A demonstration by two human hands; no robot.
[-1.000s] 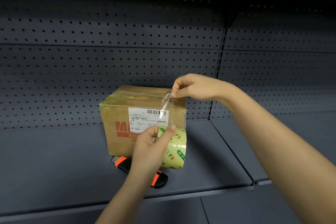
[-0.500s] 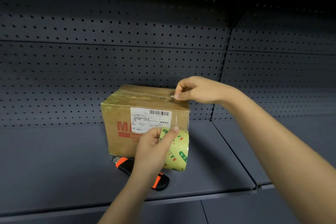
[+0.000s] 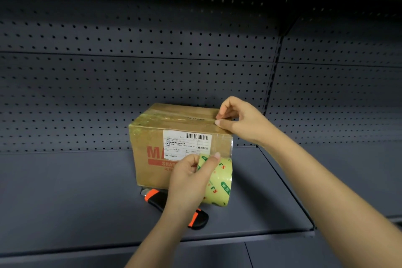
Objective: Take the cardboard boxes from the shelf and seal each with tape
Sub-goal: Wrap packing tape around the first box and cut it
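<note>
Both curled: left grip (image 3: 191, 178) clasps tape roll (image 3: 219, 183); right grip (image 3: 239, 119) pinches tape strip (image 3: 228, 148) atop cardboard box (image 3: 148, 132).

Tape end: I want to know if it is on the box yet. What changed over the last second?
The right hand, pinching the tape end, came down and laid it on top of the cardboard box near its right edge; the strip, slack before, now lies flat on the front face. Unchanged: the left hand grips the tape roll before the box; box and utility knife lie where they were.
</note>
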